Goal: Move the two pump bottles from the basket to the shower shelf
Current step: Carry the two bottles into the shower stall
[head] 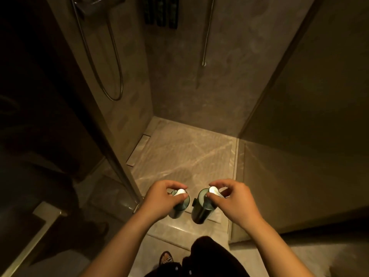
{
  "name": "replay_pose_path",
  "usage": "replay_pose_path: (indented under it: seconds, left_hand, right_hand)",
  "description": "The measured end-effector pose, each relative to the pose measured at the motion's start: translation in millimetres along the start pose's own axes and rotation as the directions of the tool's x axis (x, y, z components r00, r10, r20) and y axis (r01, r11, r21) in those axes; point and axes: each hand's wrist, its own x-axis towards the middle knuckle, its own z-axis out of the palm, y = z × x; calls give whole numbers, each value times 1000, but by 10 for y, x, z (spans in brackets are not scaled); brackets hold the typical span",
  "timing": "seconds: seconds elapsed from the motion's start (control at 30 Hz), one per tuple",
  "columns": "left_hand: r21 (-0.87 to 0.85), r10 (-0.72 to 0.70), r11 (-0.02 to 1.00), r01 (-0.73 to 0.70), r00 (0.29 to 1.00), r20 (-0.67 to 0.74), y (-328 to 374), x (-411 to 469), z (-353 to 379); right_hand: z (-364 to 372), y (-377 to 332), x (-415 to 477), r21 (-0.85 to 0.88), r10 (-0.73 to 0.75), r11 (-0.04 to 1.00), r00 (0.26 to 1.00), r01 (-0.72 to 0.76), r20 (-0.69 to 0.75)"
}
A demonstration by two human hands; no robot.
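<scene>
Left hand (159,196): grip closed around the pump head of one dark green pump bottle (179,206), body hanging below the grip. Right hand (229,198): fingers pinched on the white pump top of the second pump bottle (202,208), body likewise below the grip. Bottles side by side, close, not touching, held in the air over the stone threshold (179,226) of the shower. Shower hose (99,66) hung on the wall beyond the left grip.

Glossy marble floor (185,154), chrome hose (95,62)
</scene>
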Motion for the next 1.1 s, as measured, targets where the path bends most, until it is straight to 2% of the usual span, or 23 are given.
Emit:
replay_pose_path:
  seconds: [0.3,0.57,0.9,1.1]
  left_hand:
    - [-66,-70,996,64,993,-92,93,734,-456]
    - [-109,-124,988,111,985,-119,421,1509,-704]
    - [-151,-209,973,173,939,-272,1000,2725,-626]
    - [-183,-205,970,157,938,-279,1306,3299,-650]
  right_hand:
    - [188,-448,918,6,-104,995,992,104,65]
    - [56,-593,1927,19,-157,988,979,155,127]
    - [-297,-535,3309,39,-248,968,927,247,280]
    - [-410,-576,4047,-3,-255,963,913,270,320]
